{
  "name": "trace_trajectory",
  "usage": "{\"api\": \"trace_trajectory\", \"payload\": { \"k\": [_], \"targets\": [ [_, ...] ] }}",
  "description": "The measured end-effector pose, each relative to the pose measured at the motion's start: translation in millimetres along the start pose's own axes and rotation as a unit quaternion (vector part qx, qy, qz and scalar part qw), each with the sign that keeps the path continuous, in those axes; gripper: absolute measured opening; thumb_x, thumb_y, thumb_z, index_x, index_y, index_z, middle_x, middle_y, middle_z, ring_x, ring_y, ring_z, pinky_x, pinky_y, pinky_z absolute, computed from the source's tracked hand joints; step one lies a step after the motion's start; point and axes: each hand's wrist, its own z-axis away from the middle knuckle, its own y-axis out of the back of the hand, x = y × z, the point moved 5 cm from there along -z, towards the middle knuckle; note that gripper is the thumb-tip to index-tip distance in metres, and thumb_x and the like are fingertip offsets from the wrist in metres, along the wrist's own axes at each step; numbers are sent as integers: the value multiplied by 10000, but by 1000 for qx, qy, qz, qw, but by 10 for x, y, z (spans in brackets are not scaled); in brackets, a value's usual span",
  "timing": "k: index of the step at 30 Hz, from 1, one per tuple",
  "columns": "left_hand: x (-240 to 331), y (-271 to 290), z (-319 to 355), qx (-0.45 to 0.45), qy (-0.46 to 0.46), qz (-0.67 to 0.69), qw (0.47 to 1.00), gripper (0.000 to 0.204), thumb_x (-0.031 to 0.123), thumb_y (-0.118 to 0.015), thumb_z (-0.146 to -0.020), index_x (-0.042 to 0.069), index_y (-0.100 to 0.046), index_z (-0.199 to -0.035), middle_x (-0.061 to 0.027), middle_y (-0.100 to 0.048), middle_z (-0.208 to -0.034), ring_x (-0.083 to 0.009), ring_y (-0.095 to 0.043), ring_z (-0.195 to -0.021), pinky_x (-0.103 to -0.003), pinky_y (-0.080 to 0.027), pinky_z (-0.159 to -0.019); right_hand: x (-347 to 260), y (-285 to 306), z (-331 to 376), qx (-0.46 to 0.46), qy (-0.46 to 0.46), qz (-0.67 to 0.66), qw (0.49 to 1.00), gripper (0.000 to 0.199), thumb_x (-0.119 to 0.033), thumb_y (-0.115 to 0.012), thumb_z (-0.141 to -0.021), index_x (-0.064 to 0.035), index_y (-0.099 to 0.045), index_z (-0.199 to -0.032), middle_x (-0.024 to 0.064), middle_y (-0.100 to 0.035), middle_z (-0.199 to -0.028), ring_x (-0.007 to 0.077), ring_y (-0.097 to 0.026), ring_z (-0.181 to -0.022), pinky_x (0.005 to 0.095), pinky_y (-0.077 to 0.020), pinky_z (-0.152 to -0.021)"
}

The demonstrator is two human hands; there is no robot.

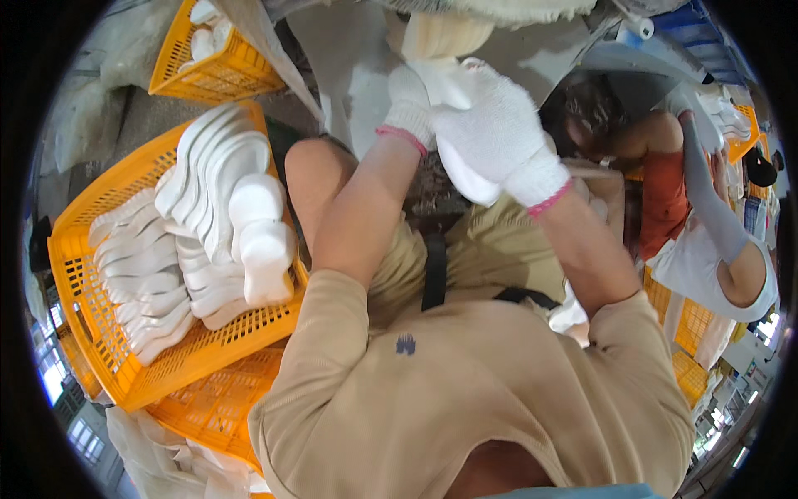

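My right hand [495, 129], in a white knitted glove with a pink cuff, is closed around a smooth white sole-shaped piece [470, 177]. One end of the piece hangs below the palm. My left hand [409, 100], gloved the same way, grips its other side; those fingers are mostly hidden. Just beyond both hands, the piece's upper end is close to a cream rounded block or wheel [447, 35]; whether they touch I cannot tell. At my left, a yellow plastic crate [179, 382] holds stacked wavy white pieces [218, 175] of similar form.
A smaller yellow crate [220, 75] with white pieces stands at the far left. Beneath the big crate sits another yellow crate [224, 403]. Grey sheeting [345, 58] surrounds the work spot. On the right, a co-worker in a white top [706, 279] sits near more yellow crates.
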Motion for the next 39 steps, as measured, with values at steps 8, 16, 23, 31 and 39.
{"api": "trace_trajectory", "payload": {
  "k": [8,16,23,31,39],
  "targets": [
    [375,-647,653,-42,274,617,737,816,724,-325,-1044,95,-394,-1559,-123,-499,-1535,-324,-507,-1378,-487,-397,-1198,820,10,1008,46,-50,12,998,438,-327,-695,-885,-12,-587,-1169,187,-700,-851,383,-710,-764,471,-572,-682],
    [968,-1158,8,-113,265,673,682,792,715,-293,-1055,82,-494,-1486,-126,-624,-1418,-342,-605,-1275,-463,-456,-1145,1081,792,-41,-20,-78,-8,997,351,-305,-608,-861,-2,-664,-1028,239,-723,-999,442,-700,-947,499,-574,-855],
    [822,-1190,-168,-124,278,643,703,854,769,-249,-1029,74,-520,-1444,-148,-599,-1425,-343,-556,-1318,-467,-431,-1151,1278,665,-181,20,-17,-2,1000,377,-367,-683,-826,-1,-687,-918,257,-707,-904,440,-700,-871,484,-574,-782],
    [867,-1171,207,-48,300,641,705,795,710,-344,-1051,80,-467,-1521,-118,-587,-1464,-304,-557,-1326,-446,-448,-1137,1286,622,224,-23,-95,-31,995,387,-278,-682,-844,5,-626,-1103,212,-704,-839,423,-712,-798,482,-591,-705],
    [598,-858,712,-47,210,608,764,716,634,-404,-1072,107,-431,-1555,-101,-511,-1556,-285,-495,-1410,-455,-344,-1227,1456,171,1357,15,-140,-157,977,496,-389,-758,-841,0,-616,-1113,195,-723,-860,378,-729,-811,429,-576,-710]
  ]
}}
